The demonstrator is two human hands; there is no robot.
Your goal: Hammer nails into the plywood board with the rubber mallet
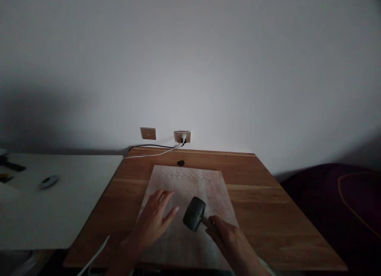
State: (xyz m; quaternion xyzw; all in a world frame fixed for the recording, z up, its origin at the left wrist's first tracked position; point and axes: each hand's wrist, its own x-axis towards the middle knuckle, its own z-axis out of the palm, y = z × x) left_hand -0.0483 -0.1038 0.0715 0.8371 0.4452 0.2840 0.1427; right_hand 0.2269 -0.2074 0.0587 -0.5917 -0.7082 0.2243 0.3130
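Note:
My right hand point(228, 236) is wrapped round the handle of a black-headed rubber mallet point(194, 213). The mallet's head points left, over the lower middle of a pale, worn board point(193, 248). To the left, my left hand point(156, 214) hovers over the board's left side, thumb and fingers apart with nothing between them. Near the board's far edge stands a row of several small nails point(189, 177), beyond both hands. Part of the board is hidden behind my hands and the mallet.
The board lies on a brown wooden table point(268, 212). Cables run from a wall socket point(182, 136) along its back edge. At left, a white table point(89, 184) bears a computer mouse point(49, 182). A white cable point(97, 254) crosses the near left corner. A dark purple rounded form point(330, 196) stands right.

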